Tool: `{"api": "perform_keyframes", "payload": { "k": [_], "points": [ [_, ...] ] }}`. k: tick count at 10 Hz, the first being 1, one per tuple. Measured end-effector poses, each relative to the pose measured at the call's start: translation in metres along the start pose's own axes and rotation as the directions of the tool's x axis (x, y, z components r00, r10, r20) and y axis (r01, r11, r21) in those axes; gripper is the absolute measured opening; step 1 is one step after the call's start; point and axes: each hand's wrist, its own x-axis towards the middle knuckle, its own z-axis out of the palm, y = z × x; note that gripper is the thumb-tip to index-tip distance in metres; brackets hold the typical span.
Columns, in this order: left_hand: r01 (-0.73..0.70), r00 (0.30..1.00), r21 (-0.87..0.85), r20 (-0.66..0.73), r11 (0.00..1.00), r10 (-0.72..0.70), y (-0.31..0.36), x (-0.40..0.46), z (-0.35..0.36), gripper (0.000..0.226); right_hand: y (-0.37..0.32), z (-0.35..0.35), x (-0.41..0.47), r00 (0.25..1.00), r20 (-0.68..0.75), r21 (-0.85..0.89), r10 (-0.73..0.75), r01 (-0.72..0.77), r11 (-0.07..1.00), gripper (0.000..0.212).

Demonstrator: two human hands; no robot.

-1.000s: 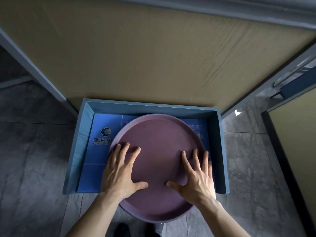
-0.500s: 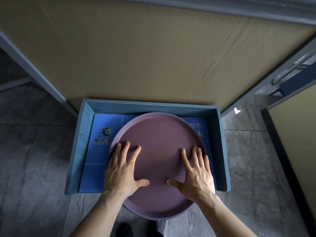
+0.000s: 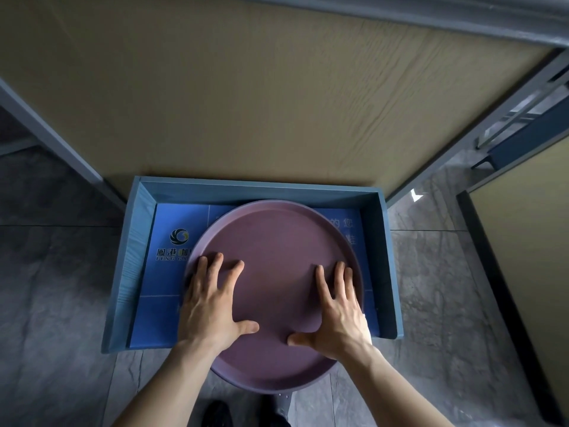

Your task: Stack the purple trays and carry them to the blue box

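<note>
We are pushing the purple trays (image 3: pixel 274 272) into the blue box (image 3: pixel 132 257), so we are laying both hands flat on top. The left hand (image 3: pixel 212 306) and right hand (image 3: pixel 338 309) are spreading their fingers wide, pressing, not gripping. The trays' near edge is sticking out of the box.
</note>
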Motion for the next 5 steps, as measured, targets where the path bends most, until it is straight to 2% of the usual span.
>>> {"api": "perform_keyframes", "payload": {
  "k": [2,3,5],
  "points": [
    [-0.016,0.999,0.068,0.036,0.998,0.013,0.0,0.001,0.001,0.126,-0.001,-0.004,0.0,1.0,0.015,-0.046,-0.006,0.007,0.999,0.152],
    [-0.032,0.998,0.106,0.048,0.994,0.027,0.001,-0.003,-0.001,0.12,-0.004,-0.011,0.001,0.999,0.032,-0.09,0.0,0.003,0.996,0.146],
    [-0.067,0.997,0.09,0.035,0.994,0.064,0.001,-0.027,-0.031,0.105,-0.008,-0.03,-0.016,0.999,0.053,-0.047,-0.012,0.014,0.999,0.103]
  ]
}}
